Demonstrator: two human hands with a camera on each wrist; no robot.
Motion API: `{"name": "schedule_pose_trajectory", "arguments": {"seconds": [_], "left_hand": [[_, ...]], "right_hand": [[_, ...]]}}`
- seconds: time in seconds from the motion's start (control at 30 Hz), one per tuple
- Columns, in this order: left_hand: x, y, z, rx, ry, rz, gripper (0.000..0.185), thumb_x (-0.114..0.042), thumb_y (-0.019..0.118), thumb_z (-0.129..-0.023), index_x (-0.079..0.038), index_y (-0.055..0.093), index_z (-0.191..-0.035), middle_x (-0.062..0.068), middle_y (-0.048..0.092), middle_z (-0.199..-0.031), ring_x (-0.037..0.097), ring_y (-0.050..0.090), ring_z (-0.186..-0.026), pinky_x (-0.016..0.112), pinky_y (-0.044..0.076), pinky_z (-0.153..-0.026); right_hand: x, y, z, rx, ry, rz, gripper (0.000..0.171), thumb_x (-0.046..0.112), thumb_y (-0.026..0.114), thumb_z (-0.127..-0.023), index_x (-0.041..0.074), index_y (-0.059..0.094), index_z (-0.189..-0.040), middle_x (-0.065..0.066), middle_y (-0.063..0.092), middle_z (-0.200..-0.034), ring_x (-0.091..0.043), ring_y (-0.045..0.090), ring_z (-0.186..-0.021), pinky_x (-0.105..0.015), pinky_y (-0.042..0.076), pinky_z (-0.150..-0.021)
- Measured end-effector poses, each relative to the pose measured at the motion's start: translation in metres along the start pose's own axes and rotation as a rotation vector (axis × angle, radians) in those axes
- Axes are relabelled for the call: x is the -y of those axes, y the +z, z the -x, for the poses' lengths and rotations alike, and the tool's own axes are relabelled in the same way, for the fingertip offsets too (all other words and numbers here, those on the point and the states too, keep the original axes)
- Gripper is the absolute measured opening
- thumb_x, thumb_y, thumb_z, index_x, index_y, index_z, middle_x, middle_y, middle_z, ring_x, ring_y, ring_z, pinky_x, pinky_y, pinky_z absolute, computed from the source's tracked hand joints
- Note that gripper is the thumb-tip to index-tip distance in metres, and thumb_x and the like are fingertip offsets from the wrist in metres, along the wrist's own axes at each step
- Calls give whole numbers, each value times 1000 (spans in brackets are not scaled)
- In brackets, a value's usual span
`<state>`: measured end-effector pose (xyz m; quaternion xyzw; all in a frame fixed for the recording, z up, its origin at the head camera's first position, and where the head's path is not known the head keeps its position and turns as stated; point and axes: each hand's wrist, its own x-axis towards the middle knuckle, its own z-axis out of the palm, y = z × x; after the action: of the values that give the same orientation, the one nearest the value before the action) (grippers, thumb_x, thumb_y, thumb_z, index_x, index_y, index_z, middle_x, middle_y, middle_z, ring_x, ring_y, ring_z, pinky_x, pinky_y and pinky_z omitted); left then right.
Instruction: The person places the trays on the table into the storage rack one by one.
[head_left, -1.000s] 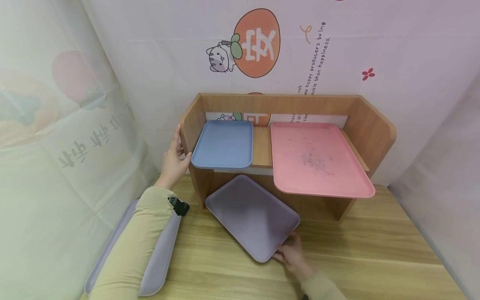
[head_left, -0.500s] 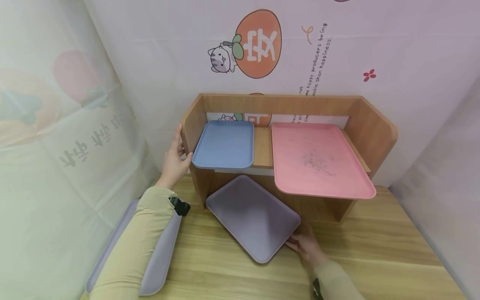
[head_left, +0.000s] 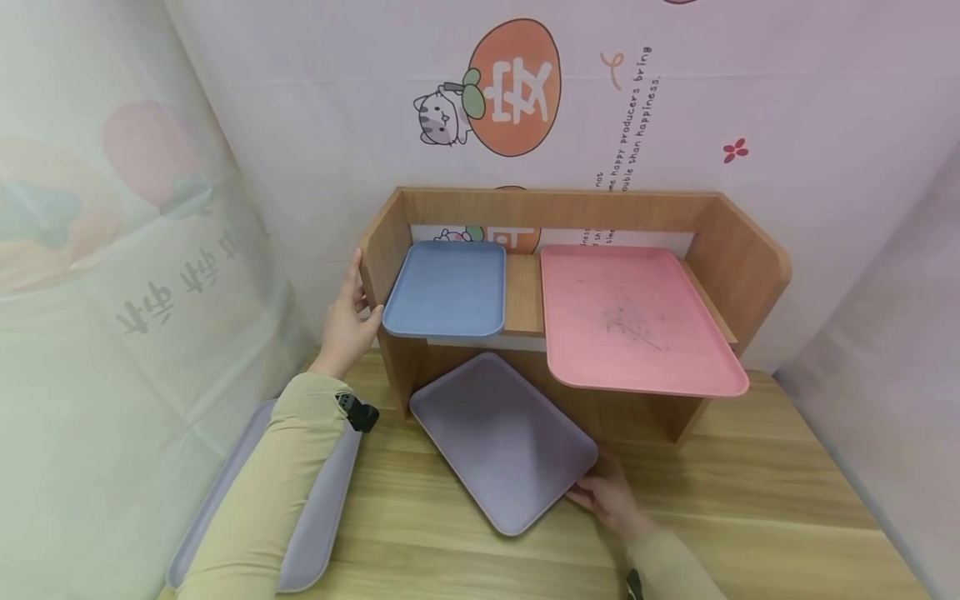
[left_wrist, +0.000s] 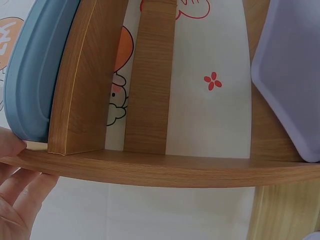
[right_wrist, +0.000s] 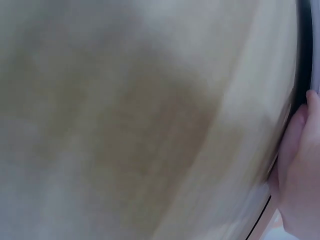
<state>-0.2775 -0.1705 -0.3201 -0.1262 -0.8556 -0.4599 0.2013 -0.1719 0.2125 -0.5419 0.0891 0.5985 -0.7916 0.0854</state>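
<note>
In the head view a wooden two-level desktop shelf point(head_left: 525, 321) stands against the back sheet. My left hand point(head_left: 348, 329) grips its left side panel point(left_wrist: 200, 172), thumb on one side and fingers on the other. A purple tray point(head_left: 502, 442) lies slantwise, its far part within the lower level and its near corner sticking out over the table. My right hand point(head_left: 609, 498) holds this tray by its right edge; the fingers are partly hidden by the tray. In the right wrist view only part of the right hand point(right_wrist: 302, 170) shows, at the tray's edge.
On the upper level sit a blue tray point(head_left: 448, 289) at the left and a larger pink tray point(head_left: 637, 325) at the right, overhanging the front. Another purple tray point(head_left: 318, 517) lies on the table point(head_left: 420, 550), partly behind the left forearm. Printed sheets hang around.
The held tray's near corner has swung slightly left and towards me. My right hand has shifted right along the tray's edge since a second ago. My left hand stays on the side panel.
</note>
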Motion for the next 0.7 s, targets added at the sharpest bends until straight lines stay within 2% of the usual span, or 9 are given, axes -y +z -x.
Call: {"name": "schedule_pose_trajectory", "arguments": {"seconds": [0.07, 0.2, 0.27, 0.37, 0.43, 0.5, 0.6, 0.7], "left_hand": [[-1, 0, 0, 0, 1, 5, 90, 3, 54, -90, -37, 3, -152, 31, 40, -141, 45, 51, -120, 52, 49, -93], [-2, 0, 1, 0, 3, 8, 90, 4, 54, -90, -37, 3, -152, 30, 40, -141, 45, 51, -120, 52, 49, -93], [-2, 0, 1, -1, 4, 2, 91, 4, 55, -90, -36, 3, -152, 30, 40, -141, 45, 51, -120, 52, 49, -93], [-2, 1, 1, 1, 2, -2, 91, 4, 55, -89, -36, 3, -152, 31, 40, -141, 45, 52, -120, 52, 49, -92], [-2, 1, 1, 4, -2, 1, 91, 4, 55, -90, -37, 3, -152, 31, 40, -141, 45, 51, -120, 52, 49, -93], [-1, 0, 1, 7, -4, 6, 91, 4, 54, -90, -37, 2, -152, 31, 39, -142, 45, 51, -121, 52, 49, -93], [-1, 0, 1, 8, -7, 3, 91, 3, 54, -90, -38, 2, -152, 30, 38, -143, 45, 50, -121, 52, 48, -93], [-2, 0, 1, 7, -8, -6, 91, 3, 55, -90, -39, 1, -151, 30, 38, -143, 45, 51, -121, 53, 48, -93]], "right_hand": [[0, 1, 3, -19, -8, 2, 67, -22, 39, -83, -4, 12, -141, -25, 39, -121, -17, 60, -84, -34, 58, -78], [2, 0, 10, -52, 22, 8, 50, -19, 40, -86, -8, 17, -128, -12, 46, -105, -12, 60, -81, -29, 58, -78], [2, -3, 13, -26, 46, 4, 42, -18, 40, -86, -8, 23, -124, -10, 47, -102, -11, 61, -82, -28, 57, -80], [2, -10, 16, 59, 65, 9, 30, -17, 42, -86, -8, 37, -114, -4, 52, -93, -11, 63, -81, -27, 57, -82], [1, -13, 19, 108, 78, 6, 32, -18, 45, -84, -7, 39, -113, -4, 52, -92, -12, 63, -83, -28, 57, -83], [0, -16, 22, 161, 97, 19, 39, -17, 47, -83, -10, 35, -119, -6, 52, -93, -13, 63, -84, -29, 56, -85], [-3, -16, 25, 239, 135, 14, 56, -17, 48, -83, -14, 19, -130, -10, 52, -98, -16, 63, -88, -31, 56, -87], [-5, -13, 27, 317, 163, -2, 61, -15, 47, -85, -17, 10, -133, -12, 52, -101, -18, 63, -92, -32, 54, -90]]}}
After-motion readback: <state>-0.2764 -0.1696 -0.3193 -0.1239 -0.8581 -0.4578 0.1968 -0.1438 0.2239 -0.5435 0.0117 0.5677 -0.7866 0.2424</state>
